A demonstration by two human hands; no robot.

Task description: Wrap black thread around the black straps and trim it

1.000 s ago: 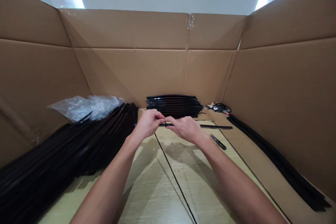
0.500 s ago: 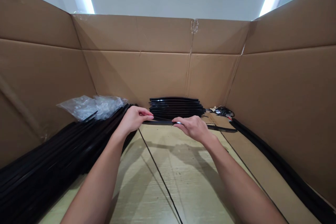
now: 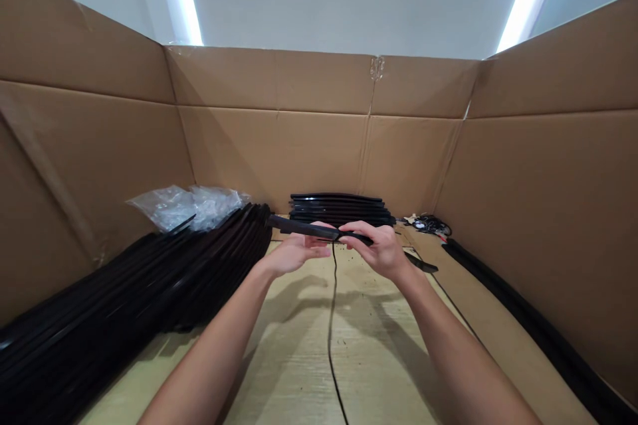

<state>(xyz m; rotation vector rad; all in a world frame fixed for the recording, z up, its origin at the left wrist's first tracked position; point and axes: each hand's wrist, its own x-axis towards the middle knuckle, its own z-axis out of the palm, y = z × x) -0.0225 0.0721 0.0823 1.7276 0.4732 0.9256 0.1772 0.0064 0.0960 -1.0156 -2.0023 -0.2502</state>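
Note:
A long black rubber strip point(image 3: 305, 228) is raised above the board, held across both hands. My left hand point(image 3: 298, 254) cradles it from below with the fingers curled under it. My right hand point(image 3: 377, 250) grips the strip further along, and its far end is hidden behind those fingers. A thin black cord point(image 3: 331, 339) drops from between my hands and runs down along the pale wooden board point(image 3: 379, 365).
A large pile of black strips point(image 3: 164, 279) lies to the left, with a clear plastic bag point(image 3: 192, 208) behind it. Another stack point(image 3: 339, 210) sits at the back. Small cables point(image 3: 428, 224) and a long black strip point(image 3: 528, 319) lie right, inside tall cardboard walls point(image 3: 274, 153).
Both hands have lifted the strip off the board and turned it, with the left hand now under it. The thin cord now hangs down between them. The view has tilted slightly.

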